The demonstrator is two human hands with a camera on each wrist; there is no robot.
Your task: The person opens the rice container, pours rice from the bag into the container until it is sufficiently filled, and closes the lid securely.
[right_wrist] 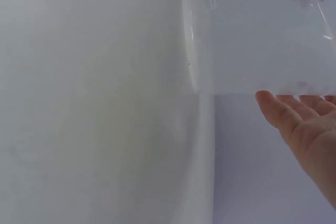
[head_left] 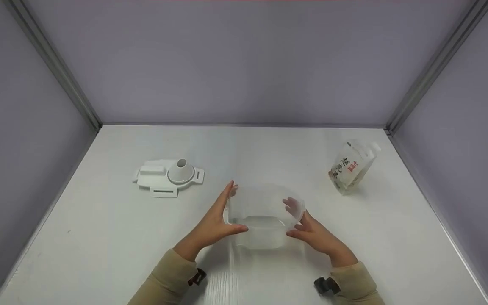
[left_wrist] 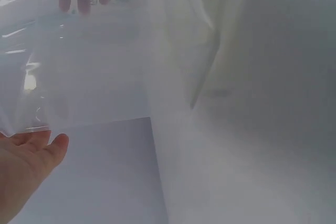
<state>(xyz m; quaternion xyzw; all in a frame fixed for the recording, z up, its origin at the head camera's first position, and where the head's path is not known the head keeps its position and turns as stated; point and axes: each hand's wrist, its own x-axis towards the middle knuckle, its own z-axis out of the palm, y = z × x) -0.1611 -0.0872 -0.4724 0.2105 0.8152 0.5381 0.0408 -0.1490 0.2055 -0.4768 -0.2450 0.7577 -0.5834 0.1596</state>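
"So, where is the clear, box-shaped plastic container [head_left: 261, 209], and what has hold of it?"

"At the near middle of the smooth white counter [head_left: 100, 220]. The left hand [head_left: 214, 223] grips its left end, thumb along the near side; the right hand [head_left: 311, 231] grips the other end, some of its fingers showing through the clear wall. They're apart, with the container between them."

"Is its base resting on the counter?"

"Can't tell. See-through plastic and pale reflections blur the contact."

"What would make this a good hold?"

"Even pressure, I'd say. The walls look thin, so a harder squeeze on one side could bow them or tip the whole piece. I'd hold both palms at matching height and let the fingers support rather than pinch."

"And room to move?"

"Mind the left. A flat white plastic piece with a conical collar and slotted tabs [head_left: 163, 180] lies just beyond that hand; swinging outward could brush it. The clear pouch printed with black and red characters [head_left: 352, 167] is farther off, past the right hand."

"Edges?"

"A grey left side panel [head_left: 23, 148], grey right side panel [head_left: 460, 140] and grey back panel [head_left: 244, 63] border the counter, all well apart from the hands. Straight forward, between white piece and pouch, looks the easiest lane."
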